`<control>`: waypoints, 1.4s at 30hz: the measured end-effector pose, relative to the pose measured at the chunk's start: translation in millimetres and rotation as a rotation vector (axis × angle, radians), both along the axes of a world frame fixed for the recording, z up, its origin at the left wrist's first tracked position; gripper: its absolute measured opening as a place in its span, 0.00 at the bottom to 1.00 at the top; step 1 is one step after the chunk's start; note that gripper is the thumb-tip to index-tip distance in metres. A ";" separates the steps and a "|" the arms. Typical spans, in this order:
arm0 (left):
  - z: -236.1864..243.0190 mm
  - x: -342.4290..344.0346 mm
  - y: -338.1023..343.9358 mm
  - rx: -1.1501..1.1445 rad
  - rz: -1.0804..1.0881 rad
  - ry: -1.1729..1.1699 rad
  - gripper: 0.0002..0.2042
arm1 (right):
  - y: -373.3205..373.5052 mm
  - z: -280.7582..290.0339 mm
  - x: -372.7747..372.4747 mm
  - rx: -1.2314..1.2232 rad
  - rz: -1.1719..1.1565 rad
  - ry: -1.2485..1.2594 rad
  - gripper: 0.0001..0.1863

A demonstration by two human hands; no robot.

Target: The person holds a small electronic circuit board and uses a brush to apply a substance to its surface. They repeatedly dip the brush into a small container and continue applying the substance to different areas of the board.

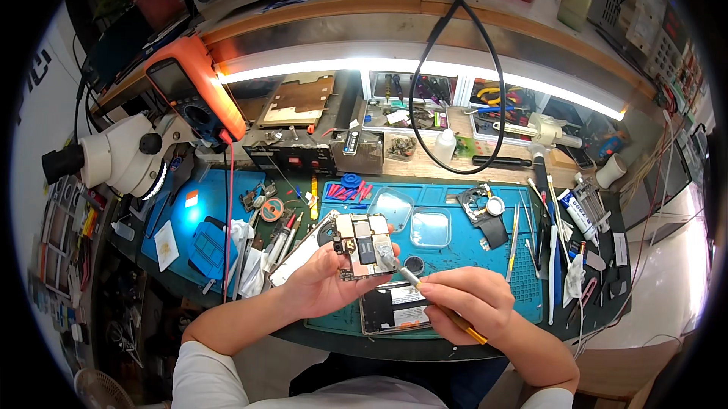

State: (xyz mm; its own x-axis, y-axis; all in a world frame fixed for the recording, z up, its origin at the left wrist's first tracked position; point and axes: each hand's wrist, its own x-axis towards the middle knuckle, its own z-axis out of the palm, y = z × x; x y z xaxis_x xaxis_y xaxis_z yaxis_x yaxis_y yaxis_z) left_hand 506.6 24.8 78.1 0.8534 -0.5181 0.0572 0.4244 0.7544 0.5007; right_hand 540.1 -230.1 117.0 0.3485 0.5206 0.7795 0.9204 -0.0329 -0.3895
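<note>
Over the front of the blue work mat [462, 257], my left hand [318, 282] grips a phone circuit board [365, 248] by its edges, the thumb at its left side. The board carries silver shields and a dark chip. My right hand [476, 299] is closed round a slim, pen-like tool [464, 324] with a gold handle and a pale front end. That front end points at the board's lower right corner; whether they touch I cannot tell. Below the hands lies an opened phone housing [394, 309] with a black battery-like part.
Two clear plastic boxes [431, 227] and a small round dark container [413, 264] sit on the mat. Tweezers [515, 235] and other tools line the right. A microscope [125, 155] and an orange multimeter [199, 90] stand left. A black cable [502, 90] loops down in front.
</note>
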 end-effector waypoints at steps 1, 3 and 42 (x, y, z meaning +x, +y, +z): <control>0.9 -0.2 -0.6 0.000 0.001 0.004 0.42 | 0.6 1.4 -0.5 0.004 -0.015 -0.002 0.20; 1.3 -0.8 -0.6 0.004 0.002 0.006 0.42 | 2.1 1.5 -0.8 0.003 -0.020 -0.003 0.20; 4.4 1.3 -0.4 0.069 0.042 -0.026 0.44 | 0.5 -0.2 1.0 -0.005 0.017 -0.002 0.20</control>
